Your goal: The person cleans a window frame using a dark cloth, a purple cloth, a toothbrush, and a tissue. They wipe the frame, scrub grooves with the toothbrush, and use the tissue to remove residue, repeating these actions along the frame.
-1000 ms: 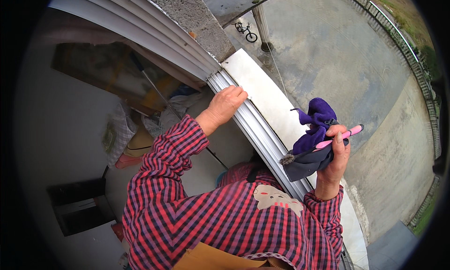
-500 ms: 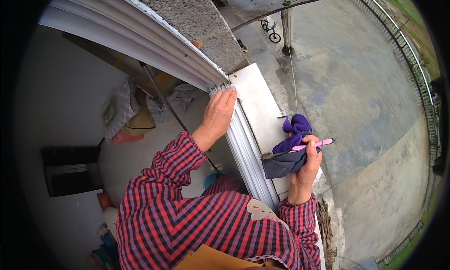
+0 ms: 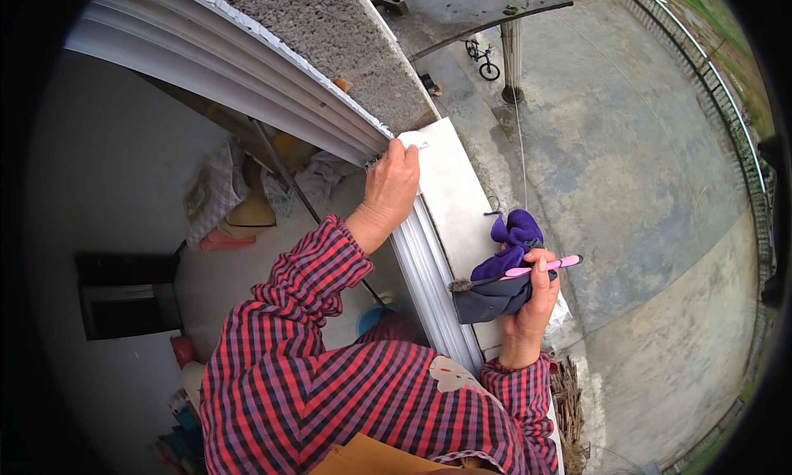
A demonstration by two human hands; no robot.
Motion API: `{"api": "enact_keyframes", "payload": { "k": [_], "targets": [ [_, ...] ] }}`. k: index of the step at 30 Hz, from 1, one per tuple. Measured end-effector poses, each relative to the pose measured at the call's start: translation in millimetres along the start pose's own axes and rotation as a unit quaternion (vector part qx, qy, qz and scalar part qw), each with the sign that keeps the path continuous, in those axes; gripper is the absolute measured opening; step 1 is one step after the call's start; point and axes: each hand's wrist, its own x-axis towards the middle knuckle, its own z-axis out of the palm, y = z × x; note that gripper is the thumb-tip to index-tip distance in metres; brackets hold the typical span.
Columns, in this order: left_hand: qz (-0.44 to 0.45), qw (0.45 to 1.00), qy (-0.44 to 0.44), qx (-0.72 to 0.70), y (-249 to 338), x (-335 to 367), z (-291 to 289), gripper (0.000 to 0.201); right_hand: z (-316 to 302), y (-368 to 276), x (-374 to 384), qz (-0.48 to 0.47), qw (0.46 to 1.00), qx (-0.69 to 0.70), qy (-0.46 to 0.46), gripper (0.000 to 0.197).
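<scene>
At the far end of the white window sill (image 3: 456, 182), my left hand (image 3: 390, 186) pinches a crumpled white tissue (image 3: 414, 139). That tissue touches the corner where sill, frame and rough wall meet. My right hand (image 3: 535, 310), farther right and nearer to me, grips a slim brush with a pink handle (image 3: 569, 262); its small grey bristle tip points left. Bunched in the same hand are a purple cloth (image 3: 521, 230) and a dark grey cloth (image 3: 495, 303), held above the sill. The right palm is partly hidden by the cloths.
The ridged white window track (image 3: 429, 264) runs beside the sill. Indoors are a long pole (image 3: 289, 178), a blue bucket (image 3: 373, 316) and piled bags (image 3: 219, 190). Outside lie a concrete yard (image 3: 627, 170), a post (image 3: 511, 62), a small bicycle (image 3: 483, 61) and bundled sticks (image 3: 568, 401).
My left hand has moved slightly farther away with the tissue, from the track end onto the sill corner. My right hand has shifted a little left and nearer, still holding the brush and cloths.
</scene>
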Motion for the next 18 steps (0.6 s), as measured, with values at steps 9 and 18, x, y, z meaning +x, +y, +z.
{"api": "enact_keyframes", "payload": {
  "k": [9,18],
  "targets": [
    [-0.116,0.987,-0.11,0.025,3,25,27,0.018,0,1,-4,0.018,1.0,0.018,-0.005,0.02],
    [0.044,0.966,0.143,-0.211,80,29,4,0.032,15,-3,-7,-0.004,0.999,0.034,0.017,0.023]
  ]
}}
